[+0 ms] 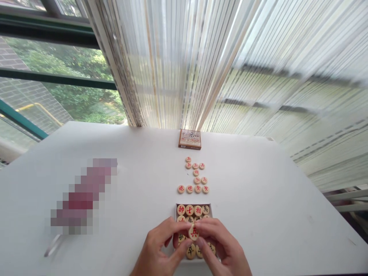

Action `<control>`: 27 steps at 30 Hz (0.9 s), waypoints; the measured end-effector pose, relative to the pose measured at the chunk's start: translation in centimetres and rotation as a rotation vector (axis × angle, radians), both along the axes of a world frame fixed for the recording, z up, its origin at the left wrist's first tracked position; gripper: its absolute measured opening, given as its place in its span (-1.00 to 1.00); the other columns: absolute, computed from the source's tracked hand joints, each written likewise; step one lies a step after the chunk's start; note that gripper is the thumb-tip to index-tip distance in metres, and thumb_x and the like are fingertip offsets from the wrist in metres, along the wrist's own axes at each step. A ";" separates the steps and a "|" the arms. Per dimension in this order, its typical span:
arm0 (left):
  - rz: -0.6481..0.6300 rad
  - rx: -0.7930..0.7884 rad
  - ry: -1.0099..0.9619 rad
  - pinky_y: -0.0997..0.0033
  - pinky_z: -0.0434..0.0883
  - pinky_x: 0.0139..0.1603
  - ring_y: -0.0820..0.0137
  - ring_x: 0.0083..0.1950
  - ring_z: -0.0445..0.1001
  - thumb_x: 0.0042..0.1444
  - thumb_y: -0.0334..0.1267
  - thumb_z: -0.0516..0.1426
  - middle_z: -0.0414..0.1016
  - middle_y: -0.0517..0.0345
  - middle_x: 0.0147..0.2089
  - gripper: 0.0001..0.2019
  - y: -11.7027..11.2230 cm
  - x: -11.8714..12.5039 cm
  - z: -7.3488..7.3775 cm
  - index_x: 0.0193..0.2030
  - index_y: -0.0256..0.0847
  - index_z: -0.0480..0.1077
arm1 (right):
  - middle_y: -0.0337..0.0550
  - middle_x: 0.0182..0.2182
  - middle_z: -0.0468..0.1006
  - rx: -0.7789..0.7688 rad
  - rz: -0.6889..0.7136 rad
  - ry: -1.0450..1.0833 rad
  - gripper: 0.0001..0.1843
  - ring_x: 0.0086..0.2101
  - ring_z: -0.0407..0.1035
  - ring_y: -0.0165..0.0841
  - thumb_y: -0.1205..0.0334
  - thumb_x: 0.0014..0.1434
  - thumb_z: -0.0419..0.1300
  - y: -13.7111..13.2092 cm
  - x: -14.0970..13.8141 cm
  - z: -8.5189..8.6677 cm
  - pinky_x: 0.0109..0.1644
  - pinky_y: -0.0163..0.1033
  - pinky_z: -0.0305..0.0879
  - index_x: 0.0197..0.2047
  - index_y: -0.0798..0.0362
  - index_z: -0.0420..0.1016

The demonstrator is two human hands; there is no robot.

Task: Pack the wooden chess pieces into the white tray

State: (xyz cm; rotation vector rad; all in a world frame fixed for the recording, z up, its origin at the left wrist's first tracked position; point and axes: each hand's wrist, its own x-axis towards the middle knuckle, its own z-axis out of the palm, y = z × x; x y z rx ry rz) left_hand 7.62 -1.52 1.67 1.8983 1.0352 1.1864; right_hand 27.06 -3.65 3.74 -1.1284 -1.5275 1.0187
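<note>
Between the fingertips of my left hand (163,243) and my right hand (222,245) is a round wooden Chinese chess piece (194,232) with a red character, its face tilted toward me. Both hands pinch it by its edges, above an open box tray (211,209). Rows of chess pieces with red and black characters fill the tray, such as a red-marked piece (181,209) at its far left corner. My fingers hide part of the middle rows. Beyond the tray, several red-marked pieces (196,172) lie face up on the white table in small groups.
A flat printed box (189,139) lies near the table's far edge. On the left is a blurred-out pinkish object (83,195) with a pale handle-like end (53,245). Striped string curtains (178,69) hang behind the white table (258,184), beside a window.
</note>
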 end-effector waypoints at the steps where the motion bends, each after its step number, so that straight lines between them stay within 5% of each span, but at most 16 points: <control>1: -0.003 -0.006 -0.006 0.60 0.39 -0.46 0.51 -0.48 0.43 0.22 -0.32 0.25 0.52 0.24 -0.41 -0.77 0.0 0.0 -0.1 0.02 -0.11 0.52 | 0.02 -0.11 0.59 -0.005 -0.007 0.013 -0.81 -0.08 0.56 -0.23 0.17 0.34 0.23 0.0 -0.1 0.0 -0.04 -0.26 0.57 -0.02 -0.05 0.60; 9: -0.010 -0.059 -0.024 0.61 0.38 -0.45 0.52 -0.47 0.43 0.23 -0.33 0.24 0.53 0.23 -0.39 -0.78 -0.3 -0.6 -0.5 0.01 -0.11 0.53 | 0.00 -0.05 0.56 -0.135 0.051 0.064 -0.80 -0.05 0.54 -0.23 0.18 0.35 0.22 0.1 -0.7 0.2 0.03 -0.22 0.54 0.01 -0.05 0.57; 27: 0.037 -0.108 0.051 0.59 0.43 -0.33 0.50 -0.40 0.43 0.28 -0.29 0.22 0.50 0.25 -0.35 -0.74 -0.5 -0.7 -1.2 0.10 -0.08 0.49 | -0.05 -0.05 0.51 -0.129 0.038 0.110 -0.82 0.00 0.47 -0.22 0.20 0.35 0.20 0.6 -1.5 0.0 0.10 -0.14 0.47 -0.01 -0.10 0.58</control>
